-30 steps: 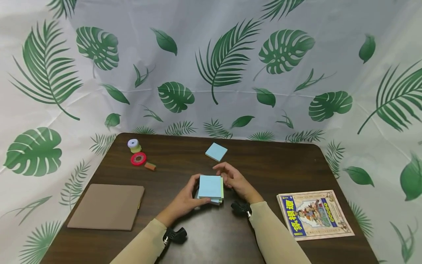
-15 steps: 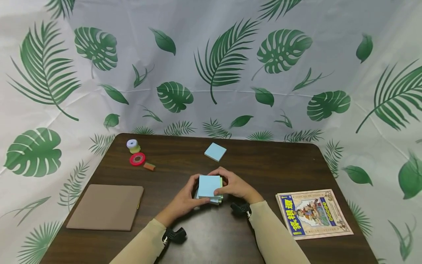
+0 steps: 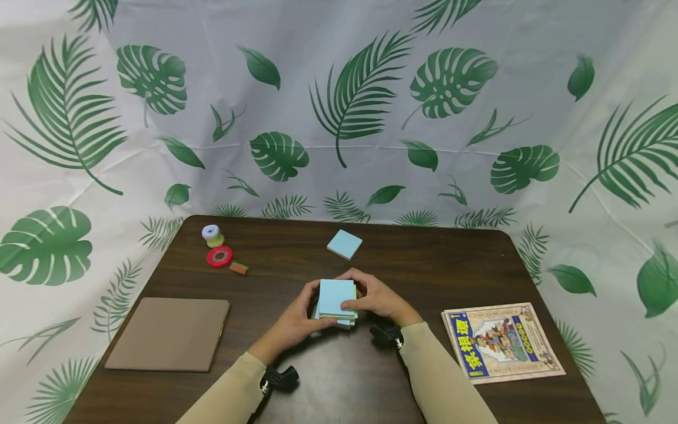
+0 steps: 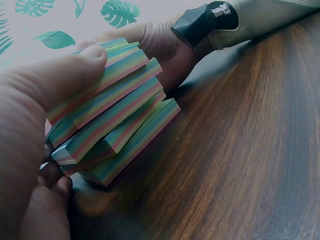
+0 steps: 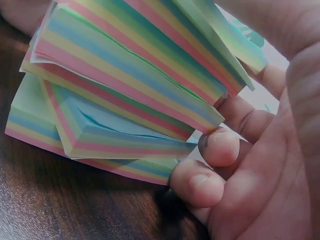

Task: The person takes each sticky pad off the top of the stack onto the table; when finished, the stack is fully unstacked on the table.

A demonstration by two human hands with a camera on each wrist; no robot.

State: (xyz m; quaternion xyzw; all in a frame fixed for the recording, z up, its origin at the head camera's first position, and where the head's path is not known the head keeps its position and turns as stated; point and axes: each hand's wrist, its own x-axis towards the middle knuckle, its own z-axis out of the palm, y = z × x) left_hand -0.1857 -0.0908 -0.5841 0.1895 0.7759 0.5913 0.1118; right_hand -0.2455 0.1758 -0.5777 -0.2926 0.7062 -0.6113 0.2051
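Observation:
An uneven stack of sticky-note pads, pale blue on top, stands between both hands above the dark table. My left hand grips its left side, the thumb along the near edge. From the right, my right hand holds the stack too, with its thumb on the top pad and fingers behind. Striped edges of the pads show in the left wrist view, fanned and out of line. The right wrist view has right fingertips against the corners of the lower pads. Another blue sticky-note pad lies farther back.
On the left lie a brown folder-like board, a red ring-shaped roll, a small orange-green block and a white-and-green spool-like item. A pile of illustrated booklets lies right. A leaf-print curtain hangs behind the table.
My right hand has moved left from beside the stack and now grips its right side, thumb on top. The left hand keeps its hold in nearly the same place.

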